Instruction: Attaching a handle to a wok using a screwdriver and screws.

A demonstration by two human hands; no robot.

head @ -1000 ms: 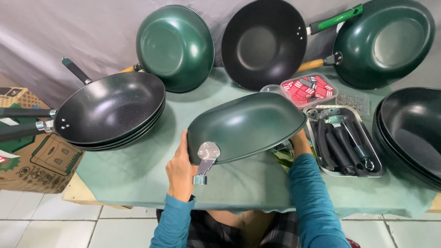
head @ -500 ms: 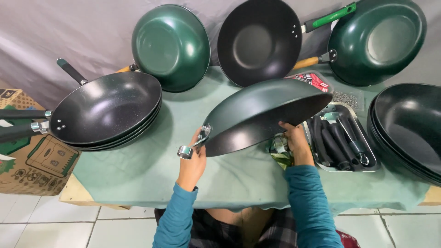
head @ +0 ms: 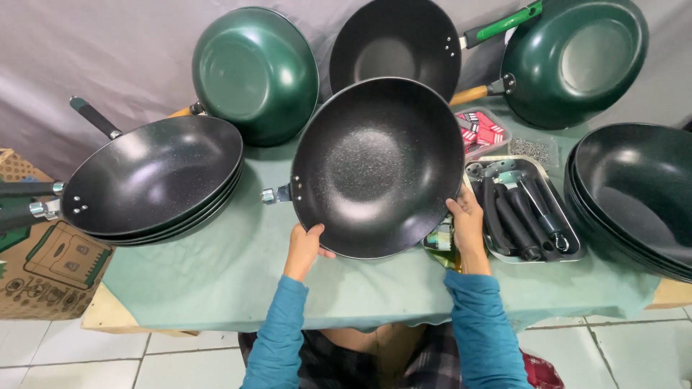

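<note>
Left hand (head: 304,248), right hand (head: 467,227) grip rim of round, speckled black wok (head: 377,167).

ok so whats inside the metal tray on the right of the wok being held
The metal tray holds several loose black handles lying side by side, with metal fittings at their far ends. The right hand and the held wok cover its near-left corner, so anything there is hidden.
</note>
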